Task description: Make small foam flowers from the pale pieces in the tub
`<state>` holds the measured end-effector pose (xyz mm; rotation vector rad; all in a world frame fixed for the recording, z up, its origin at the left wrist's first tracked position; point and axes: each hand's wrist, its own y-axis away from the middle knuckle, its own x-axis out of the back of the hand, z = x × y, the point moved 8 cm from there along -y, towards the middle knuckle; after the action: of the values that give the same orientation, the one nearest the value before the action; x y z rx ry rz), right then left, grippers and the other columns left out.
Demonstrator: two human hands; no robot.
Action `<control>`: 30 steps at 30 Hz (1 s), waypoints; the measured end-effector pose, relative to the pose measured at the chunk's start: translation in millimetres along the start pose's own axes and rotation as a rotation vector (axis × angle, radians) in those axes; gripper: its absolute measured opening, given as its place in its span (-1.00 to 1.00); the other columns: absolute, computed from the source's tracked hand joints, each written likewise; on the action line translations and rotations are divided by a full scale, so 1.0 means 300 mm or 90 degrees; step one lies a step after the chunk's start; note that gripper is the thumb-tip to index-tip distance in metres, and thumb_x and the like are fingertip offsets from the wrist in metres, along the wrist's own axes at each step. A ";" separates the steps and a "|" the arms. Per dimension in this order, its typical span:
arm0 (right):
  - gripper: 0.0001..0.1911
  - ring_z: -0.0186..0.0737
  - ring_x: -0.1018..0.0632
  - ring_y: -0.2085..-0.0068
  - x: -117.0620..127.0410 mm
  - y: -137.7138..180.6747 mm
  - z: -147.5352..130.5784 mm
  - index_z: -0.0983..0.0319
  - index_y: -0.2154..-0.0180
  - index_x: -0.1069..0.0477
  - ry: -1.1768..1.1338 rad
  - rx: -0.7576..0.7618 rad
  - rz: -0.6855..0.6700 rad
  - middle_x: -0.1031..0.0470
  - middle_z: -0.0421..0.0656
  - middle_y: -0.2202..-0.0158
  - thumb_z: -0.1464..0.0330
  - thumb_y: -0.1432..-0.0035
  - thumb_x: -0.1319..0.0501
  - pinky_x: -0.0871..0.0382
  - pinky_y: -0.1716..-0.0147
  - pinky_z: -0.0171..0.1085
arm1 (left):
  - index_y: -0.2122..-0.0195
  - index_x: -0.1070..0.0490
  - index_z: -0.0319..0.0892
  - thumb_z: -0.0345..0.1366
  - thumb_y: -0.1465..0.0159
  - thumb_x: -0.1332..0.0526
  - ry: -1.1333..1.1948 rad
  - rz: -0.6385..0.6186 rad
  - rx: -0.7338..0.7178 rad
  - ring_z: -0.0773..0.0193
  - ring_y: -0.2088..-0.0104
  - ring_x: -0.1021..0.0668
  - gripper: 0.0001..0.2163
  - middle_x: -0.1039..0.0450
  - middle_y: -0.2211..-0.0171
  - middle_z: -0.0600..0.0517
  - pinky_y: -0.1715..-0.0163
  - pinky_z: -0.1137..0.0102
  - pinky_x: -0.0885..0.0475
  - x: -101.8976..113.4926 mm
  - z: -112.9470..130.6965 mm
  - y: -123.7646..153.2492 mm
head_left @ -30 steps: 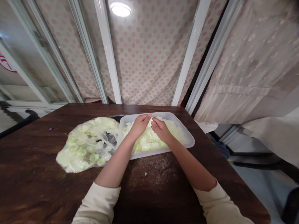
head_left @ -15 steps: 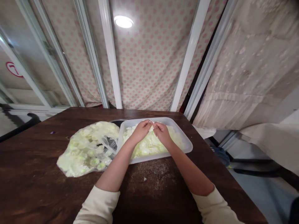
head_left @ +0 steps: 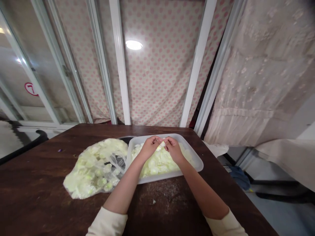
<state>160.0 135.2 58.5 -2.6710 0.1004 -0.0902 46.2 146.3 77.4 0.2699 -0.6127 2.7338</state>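
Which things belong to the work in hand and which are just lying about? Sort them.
In use: left hand, right hand, pale crumbly lump between them, translucent plastic tray, clear plastic bag of pale crumbs.
Lying about: dark metal rim behind the tray, blue cloth, white specks on the wooden table.

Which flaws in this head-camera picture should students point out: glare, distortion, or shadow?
In the head view, the ceiling lamp glares white; the white ceiling bars lean inward, showing wide-lens distortion; the table darkens into shadow near the bottom edge.
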 end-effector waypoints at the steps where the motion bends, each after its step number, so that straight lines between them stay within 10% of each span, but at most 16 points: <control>1: -0.66 -0.45 -0.14 0.67 -0.004 0.000 0.003 0.22 0.56 -0.20 -0.003 -0.004 -0.003 -0.07 -0.35 0.72 0.11 -0.04 -0.11 0.01 0.67 -0.39 | 0.42 -0.33 -0.24 -0.03 -0.10 -0.13 0.024 -0.018 0.011 0.43 0.58 -0.19 -0.68 -0.17 0.61 0.14 0.58 0.51 -0.11 -0.007 0.000 0.001; 9: -0.63 -0.46 -0.12 0.63 -0.008 0.005 0.015 0.22 0.60 -0.10 0.027 -0.031 0.007 0.00 -0.33 0.65 0.11 -0.04 -0.11 -0.06 0.69 -0.42 | 0.49 -0.22 -0.22 0.02 -0.05 -0.15 0.115 -0.050 0.142 0.49 0.60 -0.19 -0.64 -0.12 0.60 0.17 0.61 0.57 -0.09 -0.016 -0.009 0.027; 30: -0.64 -0.43 -0.28 0.68 -0.017 -0.001 0.051 0.22 0.51 -0.19 -0.005 -0.071 -0.002 -0.22 -0.31 0.69 0.06 -0.06 -0.06 -0.13 0.72 -0.40 | 0.64 -0.06 -0.20 -0.06 -0.07 -0.13 -0.013 0.027 0.041 0.47 0.60 -0.09 -0.64 0.00 0.66 0.18 0.58 0.51 -0.02 0.020 -0.023 -0.007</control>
<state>156.3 142.6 44.8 -2.7825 0.1017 -0.0769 40.6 152.7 73.5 0.3033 -0.5416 2.7989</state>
